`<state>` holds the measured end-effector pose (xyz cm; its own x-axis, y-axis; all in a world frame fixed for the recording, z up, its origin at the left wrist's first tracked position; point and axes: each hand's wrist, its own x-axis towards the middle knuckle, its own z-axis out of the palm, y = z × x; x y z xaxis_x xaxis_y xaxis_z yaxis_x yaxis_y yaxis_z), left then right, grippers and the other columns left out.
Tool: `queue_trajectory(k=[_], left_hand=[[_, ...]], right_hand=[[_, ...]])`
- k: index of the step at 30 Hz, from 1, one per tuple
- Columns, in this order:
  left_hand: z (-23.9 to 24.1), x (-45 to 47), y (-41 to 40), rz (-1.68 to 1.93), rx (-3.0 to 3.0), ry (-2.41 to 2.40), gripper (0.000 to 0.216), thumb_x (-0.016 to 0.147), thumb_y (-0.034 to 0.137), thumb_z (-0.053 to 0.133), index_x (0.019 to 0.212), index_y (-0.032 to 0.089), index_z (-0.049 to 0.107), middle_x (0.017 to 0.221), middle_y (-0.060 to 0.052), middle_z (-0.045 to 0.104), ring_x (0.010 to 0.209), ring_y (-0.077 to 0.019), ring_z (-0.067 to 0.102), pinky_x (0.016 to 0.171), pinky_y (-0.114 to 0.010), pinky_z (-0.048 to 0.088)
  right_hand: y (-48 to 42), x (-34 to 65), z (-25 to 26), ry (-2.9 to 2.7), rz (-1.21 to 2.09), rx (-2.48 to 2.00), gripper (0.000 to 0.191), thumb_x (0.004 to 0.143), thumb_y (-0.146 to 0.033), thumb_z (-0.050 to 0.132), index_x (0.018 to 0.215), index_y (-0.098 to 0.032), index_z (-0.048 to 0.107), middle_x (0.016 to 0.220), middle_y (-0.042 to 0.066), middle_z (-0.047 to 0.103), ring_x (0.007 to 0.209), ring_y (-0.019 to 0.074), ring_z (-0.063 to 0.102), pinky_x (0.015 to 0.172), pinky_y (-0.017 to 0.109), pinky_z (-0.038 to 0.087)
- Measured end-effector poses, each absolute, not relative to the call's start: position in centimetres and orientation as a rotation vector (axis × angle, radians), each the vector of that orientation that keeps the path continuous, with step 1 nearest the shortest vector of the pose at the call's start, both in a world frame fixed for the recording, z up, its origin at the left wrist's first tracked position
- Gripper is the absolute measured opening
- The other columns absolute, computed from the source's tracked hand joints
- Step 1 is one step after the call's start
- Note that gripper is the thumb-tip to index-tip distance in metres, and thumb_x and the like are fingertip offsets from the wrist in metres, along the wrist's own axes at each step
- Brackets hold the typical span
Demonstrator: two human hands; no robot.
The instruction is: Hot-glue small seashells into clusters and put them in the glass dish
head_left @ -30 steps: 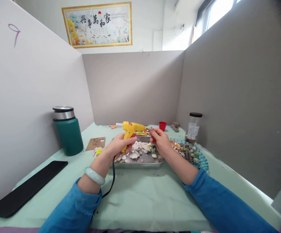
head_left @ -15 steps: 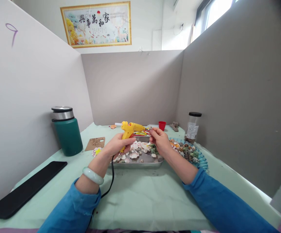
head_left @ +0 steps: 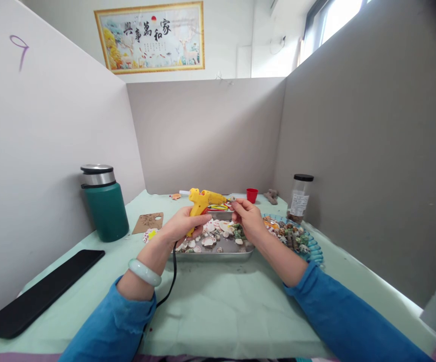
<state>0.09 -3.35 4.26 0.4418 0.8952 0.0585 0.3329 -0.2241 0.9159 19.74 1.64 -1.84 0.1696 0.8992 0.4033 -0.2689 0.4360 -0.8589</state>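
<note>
My left hand (head_left: 183,224) is wrapped round the handle of a yellow hot glue gun (head_left: 202,199), with a white glue stick (head_left: 183,192) poking out of its back end. The gun's nozzle points right, toward my right hand (head_left: 251,217). Thumb and fingertips of that hand are pinched on a small shell-like piece (head_left: 233,200) right at the nozzle; its exact kind is too small to make out. Below both hands lies a metal tray (head_left: 218,256) holding white shells (head_left: 209,242) and some greenish pieces. A black cord (head_left: 175,274) hangs from the gun's handle.
To the right, a blue scalloped plate (head_left: 318,254) holds mixed shells beside a clear jar (head_left: 299,198) with a black lid. Farther back stand a red cup (head_left: 252,195) and a grey lump (head_left: 271,196). At left are a green bottle (head_left: 106,211), a brown board (head_left: 147,223) and a black pad (head_left: 44,291).
</note>
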Motion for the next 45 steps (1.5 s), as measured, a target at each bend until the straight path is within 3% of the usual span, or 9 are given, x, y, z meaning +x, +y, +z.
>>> queue_trajectory(k=[8, 24, 45], left_hand=[[3.74, -0.06, -2.75, 0.823, 1.751, 1.0, 0.029, 0.077, 0.038, 0.058, 0.067, 0.018, 0.039, 0.038, 0.007, 0.042, 0.03, -0.003, 0.028, 0.027, -0.014, 0.017], [4.26, -0.06, -3.23, 0.762, 1.8, 1.044, 0.027, 0.078, 0.039, 0.056, 0.07, 0.02, 0.039, 0.036, 0.009, 0.04, 0.026, -0.0033, 0.021, 0.023, -0.014, 0.016], [4.34, -0.19, -3.24, 0.782, 1.801, 1.09, 0.027, 0.077, 0.038, 0.057, 0.069, 0.019, 0.039, 0.039, 0.008, 0.042, 0.028, -0.0028, 0.024, 0.025, -0.014, 0.018]], right_hand=[[1.56, 19.71, -1.8, -1.082, 0.946, -0.722, 0.023, 0.064, -0.037, 0.07, 0.074, -0.019, 0.06, 0.058, -0.005, 0.055, 0.042, 0.0048, 0.044, 0.041, 0.018, 0.034], [1.55, 19.7, -1.88, -1.116, 0.908, -0.754, 0.026, 0.064, -0.042, 0.069, 0.073, -0.02, 0.06, 0.056, -0.005, 0.054, 0.043, 0.0063, 0.043, 0.042, 0.019, 0.034], [1.64, 19.84, -1.79, -1.083, 0.934, -0.754, 0.027, 0.061, -0.04, 0.071, 0.074, -0.019, 0.059, 0.06, -0.004, 0.056, 0.043, 0.0058, 0.044, 0.042, 0.019, 0.034]])
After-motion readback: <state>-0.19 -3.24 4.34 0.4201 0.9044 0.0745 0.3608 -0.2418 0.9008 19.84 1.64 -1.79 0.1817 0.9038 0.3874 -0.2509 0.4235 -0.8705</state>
